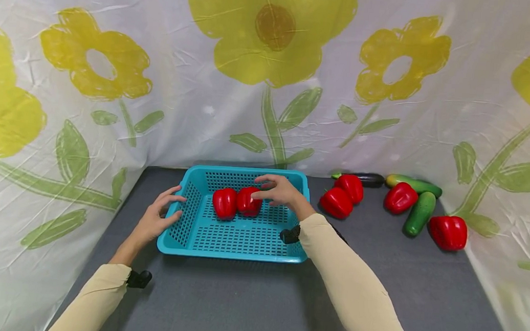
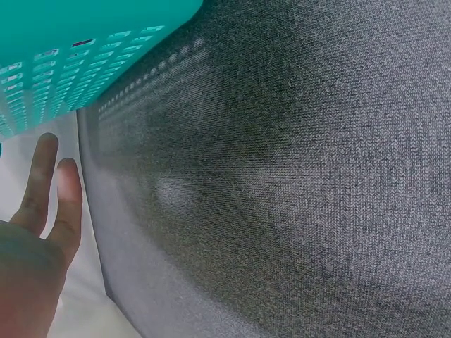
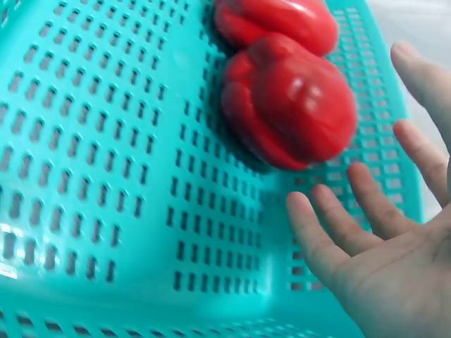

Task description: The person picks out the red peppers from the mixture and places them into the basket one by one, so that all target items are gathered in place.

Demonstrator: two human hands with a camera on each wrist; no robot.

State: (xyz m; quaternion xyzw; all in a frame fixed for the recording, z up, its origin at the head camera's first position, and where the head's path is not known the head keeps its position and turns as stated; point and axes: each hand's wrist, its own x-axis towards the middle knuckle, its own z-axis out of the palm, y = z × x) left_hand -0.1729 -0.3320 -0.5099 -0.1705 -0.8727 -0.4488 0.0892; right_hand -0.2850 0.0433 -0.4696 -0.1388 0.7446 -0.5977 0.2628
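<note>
Head view: two red peppers (image 1: 224,204) inside one basket (image 1: 235,256), four outside.

The person wears 2 long sleeves the colour of cream. The left sleeve (image 1: 88,301) and the right sleeve (image 1: 354,282) look plain, fit close, and go down to the wrist. Small folds run across the left sleeve near its end. Each wrist has 1 small black knob. The left knob (image 1: 139,279) and the right knob (image 1: 290,235) are short, with a round end. A thin black strip (image 1: 339,234) shows by the right sleeve's edge. The left hand (image 1: 156,218) and the right hand (image 1: 282,191) are bare.
</note>
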